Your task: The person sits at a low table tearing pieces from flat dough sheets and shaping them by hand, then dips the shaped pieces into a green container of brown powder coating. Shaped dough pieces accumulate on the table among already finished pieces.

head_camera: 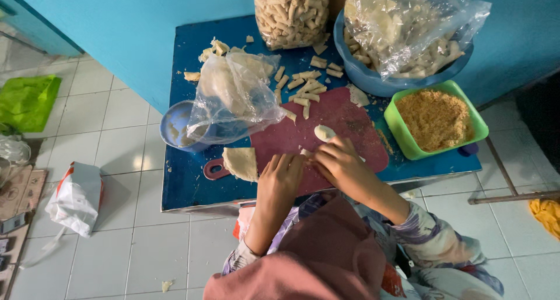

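My left hand (pixel 281 180) and my right hand (pixel 341 163) meet fingertip to fingertip over the near edge of a maroon cutting board (pixel 350 116). Together they pinch a small pale dough roll (pixel 305 153), mostly hidden under the fingers. A folded pale wrapper (pixel 241 162) lies just left of my left hand, by the board's handle. A small oval dough piece (pixel 324 132) rests on the board just beyond my right hand. Several cut rolls (pixel 306 89) are scattered at the board's far edge.
The low blue table (pixel 186 183) holds a small blue bowl (pixel 174 128), a clear bag of wrappers (pixel 233 96), a tall bag of rolls (pixel 290 14), a big blue bowl (pixel 373 83) and a green tub of crumbs (pixel 434 118). A white bag (pixel 76 198) lies on the tiled floor.
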